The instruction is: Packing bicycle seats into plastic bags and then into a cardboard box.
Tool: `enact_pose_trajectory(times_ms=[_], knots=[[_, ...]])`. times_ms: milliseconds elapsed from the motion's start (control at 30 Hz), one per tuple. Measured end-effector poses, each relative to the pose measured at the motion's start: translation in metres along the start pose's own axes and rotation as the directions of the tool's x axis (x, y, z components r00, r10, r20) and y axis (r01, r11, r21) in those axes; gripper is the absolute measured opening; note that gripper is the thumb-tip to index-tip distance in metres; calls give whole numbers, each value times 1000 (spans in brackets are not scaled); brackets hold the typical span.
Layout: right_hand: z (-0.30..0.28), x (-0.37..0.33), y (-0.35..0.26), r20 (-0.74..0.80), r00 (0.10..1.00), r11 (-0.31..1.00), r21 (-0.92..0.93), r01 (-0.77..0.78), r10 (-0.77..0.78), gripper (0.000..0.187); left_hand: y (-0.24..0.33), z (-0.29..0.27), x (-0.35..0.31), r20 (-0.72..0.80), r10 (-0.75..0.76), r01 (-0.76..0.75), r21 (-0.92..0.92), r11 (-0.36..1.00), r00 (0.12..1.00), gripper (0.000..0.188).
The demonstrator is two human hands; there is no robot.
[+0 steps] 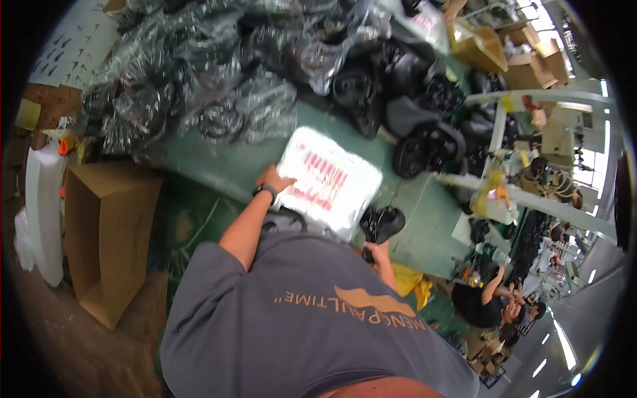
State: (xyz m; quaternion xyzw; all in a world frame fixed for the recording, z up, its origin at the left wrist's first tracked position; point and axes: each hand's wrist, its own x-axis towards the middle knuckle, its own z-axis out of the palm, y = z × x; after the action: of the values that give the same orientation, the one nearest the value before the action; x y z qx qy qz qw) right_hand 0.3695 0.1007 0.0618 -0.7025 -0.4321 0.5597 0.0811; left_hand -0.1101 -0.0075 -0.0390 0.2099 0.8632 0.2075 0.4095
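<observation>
A white, shiny plastic bag (pixel 352 179) with red printing lies tilted on the green worktable, in front of my body. My left hand (pixel 272 179) is at its left edge, gripping it with a finger and thumb over the printed face. Low at the bag's right corner, my right hand (pixel 379 255) is closed around the narrow end of a black bicycle saddle (pixel 386 224). The saddle's wide end points away from me. A dark grey object (pixel 285 220) shows partly between the bag and my shirt; its kind is unclear.
Saddles in clear plastic (pixel 219 86) are heaped across the table's far left. Several bare black saddles (pixel 428 149) lie at the far right. A tall cardboard box (pixel 113 232) stands at the left. A white metal frame (pixel 544 202) juts in from the right, with co-workers (pixel 494 302) beyond.
</observation>
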Motion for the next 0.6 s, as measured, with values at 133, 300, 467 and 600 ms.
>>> enact_pose_trajectory(times_ms=[133, 300, 467, 600], knots=[[5, -7, -39, 118, 987, 994, 18, -110, 107, 64, -52, -7, 40, 205, 20, 6, -124, 992, 979, 120], [-8, -6, -55, 146, 967, 978, -22, -209, 210, 54, -16, -1, 14, 119, 11, -4, -60, 998, 993, 129], [-7, 7, -43, 134, 953, 963, -35, -268, 270, 59, -11, -18, 19, 207, -47, 108, -297, 949, 977, 127], [2, 7, -42, 21, 951, 951, -38, -308, 309, 55, -13, -27, 29, 457, 12, 209, -430, 878, 889, 114]])
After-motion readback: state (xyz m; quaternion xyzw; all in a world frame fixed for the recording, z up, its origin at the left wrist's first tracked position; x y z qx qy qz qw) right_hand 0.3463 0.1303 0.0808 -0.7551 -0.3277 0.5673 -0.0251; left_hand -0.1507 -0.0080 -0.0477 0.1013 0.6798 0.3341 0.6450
